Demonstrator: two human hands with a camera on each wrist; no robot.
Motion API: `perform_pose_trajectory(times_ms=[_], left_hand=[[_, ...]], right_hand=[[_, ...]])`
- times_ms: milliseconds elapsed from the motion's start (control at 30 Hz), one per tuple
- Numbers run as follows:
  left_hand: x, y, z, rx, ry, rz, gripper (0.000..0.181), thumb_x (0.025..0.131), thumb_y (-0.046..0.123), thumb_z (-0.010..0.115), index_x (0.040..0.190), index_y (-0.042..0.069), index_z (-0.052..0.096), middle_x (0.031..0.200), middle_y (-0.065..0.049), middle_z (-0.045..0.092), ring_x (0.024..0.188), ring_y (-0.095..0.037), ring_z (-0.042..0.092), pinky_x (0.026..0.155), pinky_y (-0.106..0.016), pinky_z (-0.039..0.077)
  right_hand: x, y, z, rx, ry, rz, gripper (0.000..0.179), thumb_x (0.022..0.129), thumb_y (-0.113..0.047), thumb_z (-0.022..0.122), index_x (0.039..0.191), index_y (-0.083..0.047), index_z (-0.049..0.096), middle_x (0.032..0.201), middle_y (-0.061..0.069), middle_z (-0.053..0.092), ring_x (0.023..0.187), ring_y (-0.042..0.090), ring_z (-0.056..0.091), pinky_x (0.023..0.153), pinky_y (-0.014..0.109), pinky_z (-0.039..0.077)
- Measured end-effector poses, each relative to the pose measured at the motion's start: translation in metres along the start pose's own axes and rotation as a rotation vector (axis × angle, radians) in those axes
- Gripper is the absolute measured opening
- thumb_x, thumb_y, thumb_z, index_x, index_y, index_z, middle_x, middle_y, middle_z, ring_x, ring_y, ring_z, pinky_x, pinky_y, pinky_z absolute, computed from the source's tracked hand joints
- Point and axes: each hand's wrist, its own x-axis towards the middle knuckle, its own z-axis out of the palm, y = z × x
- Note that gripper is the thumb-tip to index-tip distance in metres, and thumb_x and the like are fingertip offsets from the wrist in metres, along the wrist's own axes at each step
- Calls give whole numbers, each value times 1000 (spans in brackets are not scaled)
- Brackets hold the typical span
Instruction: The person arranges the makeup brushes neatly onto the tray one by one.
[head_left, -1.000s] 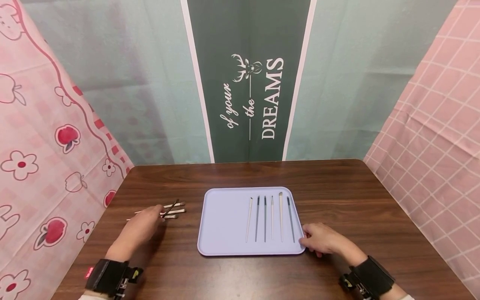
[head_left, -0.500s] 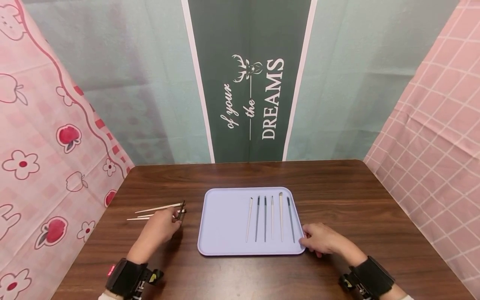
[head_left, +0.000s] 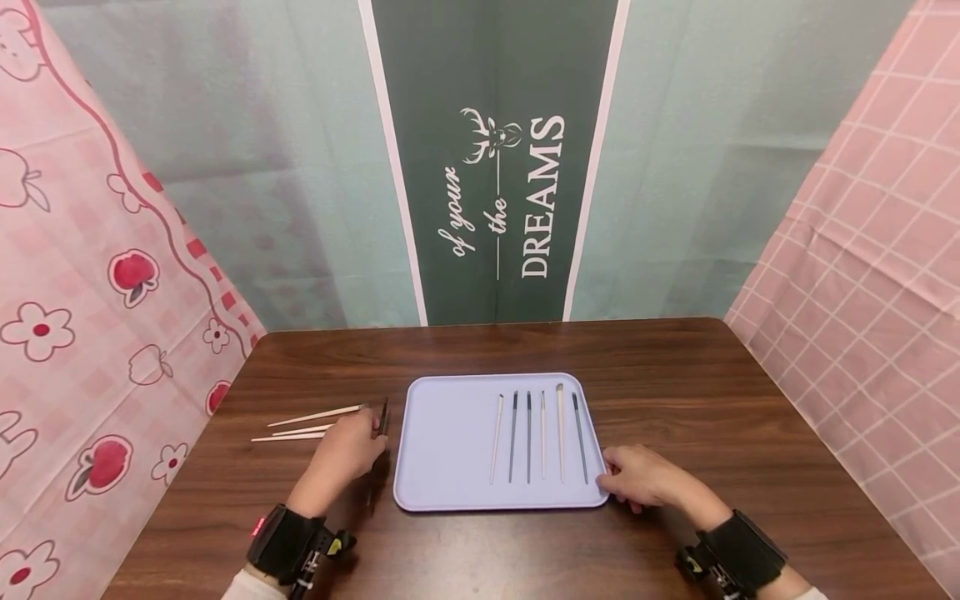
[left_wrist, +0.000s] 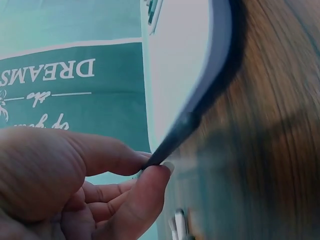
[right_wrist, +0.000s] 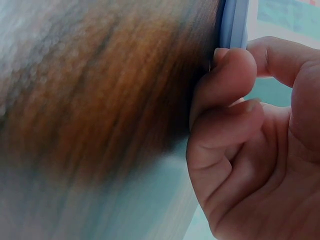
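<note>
My left hand [head_left: 347, 450] pinches a slim dark makeup brush [head_left: 385, 417] between thumb and forefinger, just left of the lavender tray [head_left: 450, 442]. In the left wrist view the brush [left_wrist: 175, 137] slants away from the fingertips, blurred toward its far end. Behind that hand lie several pale-handled brushes [head_left: 315, 415] on the table, their heads partly covered by the fingers. The right hand [head_left: 643, 477] grips the tray's lower right edge; in the right wrist view its thumb and curled forefinger hold the tray rim [right_wrist: 234, 25].
Several brushes, pale and blue-grey, stand in a row on the tray's right half, such as the thick pale brush [head_left: 561, 433]. The tray's left half is bare. Wood-grain table [head_left: 480, 558] surrounds the tray, with curtains [head_left: 495, 167] behind and at both sides.
My left hand has moved right from the pale brushes toward the tray, carrying the dark brush, which has turned more upright. The right hand has stayed on the tray's edge.
</note>
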Motion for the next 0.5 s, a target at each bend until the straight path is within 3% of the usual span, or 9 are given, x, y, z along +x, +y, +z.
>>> perform_pose_trajectory(times_ms=[233,500], left_hand=[[7,13,8,-16,1,21,16,89,12,70,94,-2,63,80,-11,63,69,-24,56,65,-40,48],[14,32,14,-40,-44,-16,15,90,13,69,89,2,59,72,-6,57,63,-20,55,58,-33,45]], right_hand=[[-1,-1,-1,-3,1,-11,22,88,-16,67,74,-13,51,60,-2,55,42,13,53,42,28,41],[-1,-2,-1,-1,-2,-2,22,88,-17,68,74,-13,52,60,-1,55,42,13,54,42,28,41]])
